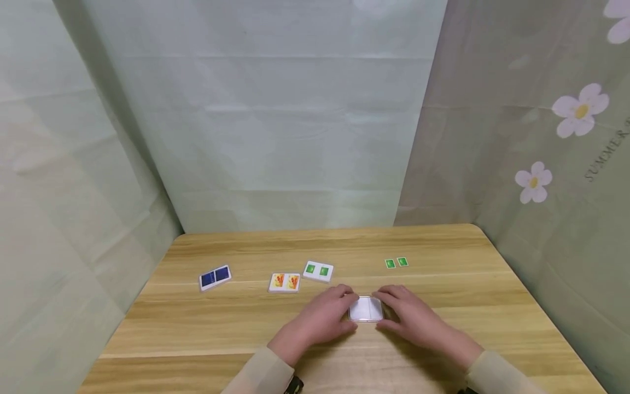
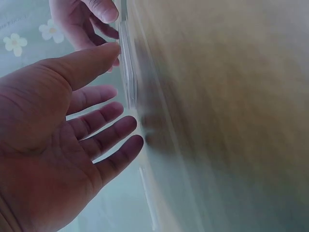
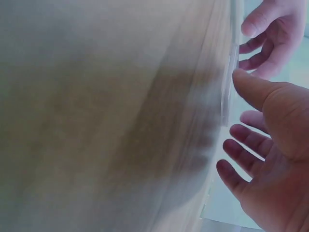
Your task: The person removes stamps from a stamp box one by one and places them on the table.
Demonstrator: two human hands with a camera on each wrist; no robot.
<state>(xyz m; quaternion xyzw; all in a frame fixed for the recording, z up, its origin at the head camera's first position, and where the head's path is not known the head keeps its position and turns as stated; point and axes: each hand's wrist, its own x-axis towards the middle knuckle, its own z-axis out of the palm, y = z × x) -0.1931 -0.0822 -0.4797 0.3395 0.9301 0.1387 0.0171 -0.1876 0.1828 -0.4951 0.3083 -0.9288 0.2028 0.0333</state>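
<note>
A flat rectangular case with a clear rim and two whitish halves (image 1: 366, 310) lies on the wooden table between the two hands. The left hand (image 1: 327, 314) is at its left end, index finger by the far corner and thumb by the near one. At the right end the right hand (image 1: 410, 317) mirrors this. Both wrist views show the case edge-on, with the fingers of the left hand (image 2: 63, 135) and of the right hand (image 3: 275, 145) loosely extended. Fingertips are at or very near the rim; firm contact cannot be told.
Farther back lie a card with two dark blue squares (image 1: 215, 278), one with two orange pictures (image 1: 285, 283) and one with two green squares (image 1: 318, 271). Two small loose green squares (image 1: 396, 262) lie back right. Fabric curtains (image 1: 285, 137) surround the table (image 1: 221, 334).
</note>
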